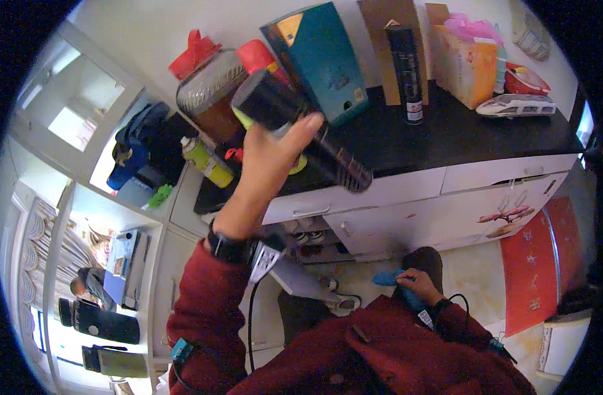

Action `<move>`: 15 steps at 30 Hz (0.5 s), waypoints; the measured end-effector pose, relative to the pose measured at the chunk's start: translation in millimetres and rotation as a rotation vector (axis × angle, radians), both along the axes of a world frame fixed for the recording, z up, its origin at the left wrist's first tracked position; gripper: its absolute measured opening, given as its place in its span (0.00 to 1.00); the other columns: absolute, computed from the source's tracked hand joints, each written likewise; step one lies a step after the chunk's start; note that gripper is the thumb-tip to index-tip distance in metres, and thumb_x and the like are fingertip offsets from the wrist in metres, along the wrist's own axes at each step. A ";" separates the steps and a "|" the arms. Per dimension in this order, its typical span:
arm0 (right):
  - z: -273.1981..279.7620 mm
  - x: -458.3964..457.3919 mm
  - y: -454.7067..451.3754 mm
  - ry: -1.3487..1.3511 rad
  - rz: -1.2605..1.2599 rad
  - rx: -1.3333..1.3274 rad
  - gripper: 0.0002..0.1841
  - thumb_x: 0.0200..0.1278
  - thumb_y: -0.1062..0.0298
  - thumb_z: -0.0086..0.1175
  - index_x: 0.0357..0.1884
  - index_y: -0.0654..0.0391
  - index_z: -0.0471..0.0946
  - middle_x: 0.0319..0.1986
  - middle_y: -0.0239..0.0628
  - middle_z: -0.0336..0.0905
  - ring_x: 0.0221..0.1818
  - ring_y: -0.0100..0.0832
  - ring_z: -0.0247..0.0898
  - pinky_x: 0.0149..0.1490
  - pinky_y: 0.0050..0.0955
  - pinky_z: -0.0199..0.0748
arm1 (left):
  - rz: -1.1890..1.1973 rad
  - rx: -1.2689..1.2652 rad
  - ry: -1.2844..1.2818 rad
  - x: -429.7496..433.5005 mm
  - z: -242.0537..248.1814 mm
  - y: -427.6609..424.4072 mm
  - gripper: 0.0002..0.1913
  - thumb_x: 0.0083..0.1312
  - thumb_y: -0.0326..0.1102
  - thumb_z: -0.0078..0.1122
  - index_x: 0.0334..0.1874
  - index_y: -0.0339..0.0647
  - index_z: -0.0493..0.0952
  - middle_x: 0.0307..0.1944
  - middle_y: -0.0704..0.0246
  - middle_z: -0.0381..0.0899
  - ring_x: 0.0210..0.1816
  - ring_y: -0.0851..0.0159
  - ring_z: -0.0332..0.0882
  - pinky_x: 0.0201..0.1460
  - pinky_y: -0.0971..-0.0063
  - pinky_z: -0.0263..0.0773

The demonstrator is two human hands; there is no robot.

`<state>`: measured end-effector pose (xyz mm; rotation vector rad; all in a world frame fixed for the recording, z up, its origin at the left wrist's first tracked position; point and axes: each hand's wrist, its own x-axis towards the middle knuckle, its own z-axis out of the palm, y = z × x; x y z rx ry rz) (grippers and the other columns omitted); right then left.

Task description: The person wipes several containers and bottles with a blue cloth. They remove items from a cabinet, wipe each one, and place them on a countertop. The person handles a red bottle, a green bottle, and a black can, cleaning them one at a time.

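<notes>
My left hand (277, 153) is raised over the front of the black countertop (459, 140), gripping a dark cylindrical object (306, 133) with a wide head and a ribbed narrow end. Its exact kind cannot be told. Low beside my leg, my right hand (420, 284) holds a crumpled blue cloth (388, 278). Behind the raised object stand a large clear jar with a red lid (212, 94), a red-capped container (254, 54) and a teal box (326, 64). A yellow-green spray can (207, 163) is at the counter's left end.
A tall black spray can (405, 74), an orange-and-white box (467, 69) and a toy train (516, 106) stand farther right. Below are white cabinet drawers (400, 192) and an open compartment with shoes (309, 237). Shelving is at left; a person (91, 284) appears beyond it.
</notes>
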<state>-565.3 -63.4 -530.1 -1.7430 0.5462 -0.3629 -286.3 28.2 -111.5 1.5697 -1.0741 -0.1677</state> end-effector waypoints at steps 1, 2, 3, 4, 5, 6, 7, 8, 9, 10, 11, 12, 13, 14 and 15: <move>0.8 -1.2 -1.1 -0.020 0.004 0.040 0.10 0.60 0.62 0.60 0.39 0.56 0.84 0.34 0.37 0.80 0.41 0.32 0.76 0.48 0.31 0.71 | -0.005 0.039 -0.070 -0.3 8.4 -28.5 0.18 0.57 0.46 0.70 0.36 0.35 0.80 0.25 0.75 0.79 0.28 0.71 0.78 0.34 0.75 0.73; 1.7 -2.8 -2.5 -0.036 0.009 0.049 0.10 0.61 0.63 0.60 0.39 0.57 0.84 0.34 0.37 0.80 0.41 0.32 0.76 0.48 0.30 0.71 | -0.050 0.024 -0.152 -0.8 12.1 -52.7 0.20 0.56 0.46 0.71 0.39 0.35 0.79 0.28 0.72 0.82 0.31 0.71 0.79 0.35 0.76 0.74; 2.8 -4.9 -3.8 -0.072 0.025 0.016 0.09 0.61 0.64 0.60 0.39 0.57 0.84 0.35 0.37 0.80 0.40 0.31 0.75 0.48 0.30 0.71 | -0.029 0.007 -0.220 -2.2 9.5 -73.3 0.22 0.56 0.47 0.71 0.40 0.35 0.79 0.31 0.70 0.83 0.33 0.70 0.80 0.37 0.75 0.74; 3.7 -7.3 -4.9 -0.067 0.004 0.049 0.09 0.61 0.65 0.59 0.38 0.58 0.83 0.35 0.37 0.80 0.40 0.31 0.75 0.49 0.29 0.71 | 0.000 0.003 -0.286 -2.5 4.0 -94.1 0.23 0.55 0.48 0.72 0.42 0.35 0.78 0.34 0.68 0.84 0.35 0.70 0.80 0.38 0.74 0.75; 4.3 -9.9 -6.2 -0.081 -0.009 0.041 0.09 0.61 0.66 0.59 0.38 0.59 0.83 0.35 0.36 0.80 0.40 0.30 0.75 0.49 0.29 0.70 | 0.034 0.001 -0.361 0.3 -2.0 -112.6 0.25 0.54 0.49 0.73 0.43 0.34 0.78 0.37 0.66 0.84 0.37 0.69 0.81 0.40 0.74 0.75; 4.6 -12.5 -7.0 -0.083 0.000 0.021 0.08 0.62 0.66 0.58 0.38 0.60 0.83 0.36 0.36 0.79 0.40 0.29 0.74 0.49 0.28 0.70 | 0.049 0.033 -0.376 5.7 -8.0 -128.5 0.26 0.53 0.49 0.73 0.44 0.35 0.78 0.38 0.65 0.84 0.39 0.68 0.81 0.42 0.73 0.75; 4.5 -15.2 -8.3 -0.117 -0.046 0.075 0.08 0.62 0.67 0.58 0.38 0.60 0.82 0.36 0.35 0.79 0.40 0.29 0.74 0.49 0.28 0.70 | 0.075 0.069 -0.398 12.3 -15.4 -143.4 0.27 0.53 0.50 0.74 0.45 0.35 0.77 0.39 0.64 0.84 0.40 0.66 0.81 0.44 0.71 0.75; 4.2 -17.6 -9.1 -0.136 -0.063 0.116 0.08 0.62 0.68 0.57 0.38 0.61 0.82 0.36 0.35 0.79 0.40 0.28 0.73 0.49 0.27 0.69 | 0.094 0.063 -0.450 19.7 -23.1 -156.8 0.28 0.52 0.50 0.74 0.47 0.35 0.77 0.41 0.63 0.84 0.42 0.65 0.81 0.46 0.70 0.75; 3.5 -20.1 -9.9 -0.092 -0.057 0.139 0.08 0.62 0.68 0.57 0.38 0.61 0.82 0.36 0.35 0.79 0.40 0.28 0.73 0.49 0.26 0.69 | -0.015 0.051 -0.176 29.0 -25.9 -174.3 0.33 0.49 0.55 0.75 0.47 0.33 0.76 0.40 0.60 0.84 0.43 0.61 0.82 0.47 0.69 0.75; 2.8 -22.9 -10.2 -0.129 -0.078 0.150 0.09 0.62 0.66 0.58 0.39 0.60 0.82 0.36 0.36 0.79 0.41 0.30 0.74 0.50 0.28 0.70 | 0.011 0.019 -0.214 39.3 -26.7 -187.3 0.34 0.48 0.56 0.74 0.47 0.33 0.76 0.40 0.59 0.84 0.43 0.59 0.82 0.47 0.68 0.75; 2.2 -25.7 -10.3 -0.106 -0.080 0.144 0.11 0.62 0.63 0.58 0.40 0.59 0.82 0.37 0.37 0.80 0.42 0.33 0.75 0.50 0.29 0.71 | 0.068 0.015 -0.242 46.2 -29.4 -197.4 0.36 0.47 0.58 0.74 0.47 0.32 0.76 0.40 0.57 0.84 0.43 0.57 0.82 0.47 0.67 0.75; 1.6 -28.1 -11.2 -0.080 -0.094 0.111 0.13 0.62 0.60 0.59 0.41 0.58 0.82 0.38 0.38 0.81 0.43 0.35 0.76 0.51 0.31 0.71 | 0.156 0.058 -0.255 51.9 -31.6 -204.3 0.37 0.46 0.59 0.74 0.47 0.32 0.75 0.40 0.56 0.84 0.44 0.55 0.82 0.48 0.66 0.75; 1.1 -30.2 -11.8 -0.090 -0.076 0.155 0.11 0.63 0.63 0.57 0.40 0.59 0.82 0.37 0.37 0.80 0.43 0.32 0.75 0.51 0.29 0.70 | 0.152 0.042 -0.296 55.5 -33.2 -209.4 0.39 0.45 0.60 0.74 0.48 0.32 0.74 0.40 0.54 0.83 0.44 0.53 0.82 0.48 0.65 0.75; 0.9 -31.6 -13.5 -0.094 -0.078 0.178 0.10 0.63 0.65 0.56 0.39 0.60 0.81 0.36 0.35 0.79 0.42 0.30 0.74 0.52 0.27 0.68 | 0.170 0.077 -0.319 57.0 -33.3 -214.0 0.40 0.44 0.61 0.73 0.49 0.31 0.73 0.41 0.53 0.83 0.45 0.51 0.82 0.48 0.64 0.75; 0.6 -32.8 -14.6 -0.091 -0.092 0.175 0.08 0.63 0.68 0.55 0.39 0.61 0.81 0.36 0.34 0.79 0.42 0.27 0.73 0.53 0.26 0.66 | 0.208 0.074 -0.352 56.3 -34.5 -215.5 0.40 0.44 0.60 0.73 0.49 0.31 0.73 0.41 0.52 0.82 0.45 0.50 0.81 0.48 0.63 0.75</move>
